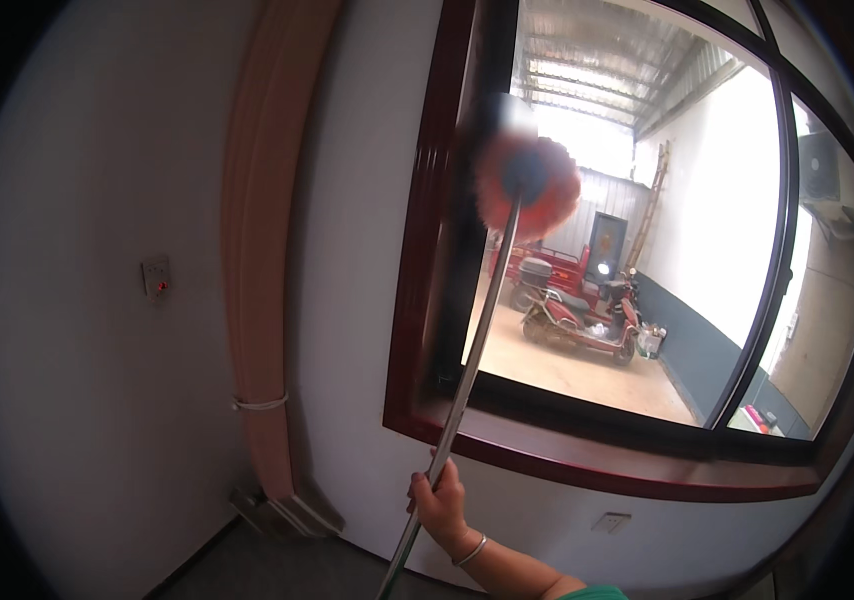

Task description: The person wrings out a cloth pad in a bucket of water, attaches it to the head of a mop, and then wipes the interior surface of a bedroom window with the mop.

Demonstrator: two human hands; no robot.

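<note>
My right hand (440, 501), with a bangle at the wrist, is closed around the metal pole (481, 337) of a long-handled duster. The pole slants up to a round, fluffy pink-orange duster head (558, 184) with a blue hub (523, 176). That head is raised in front of the left side of the window, by the dark inner frame (494, 45); whether it touches the glass or frame cannot be told. The lower end of the pole runs out of the bottom of the view. My left hand is out of view.
A dark red window surround (418, 300) with a sill (584, 465) borders the window. To its left hangs a pink curtain (258, 247), tied low with a white band (262, 405). Wall sockets (155, 277) show on both walls. A red scooter (584, 319) stands beyond the glass.
</note>
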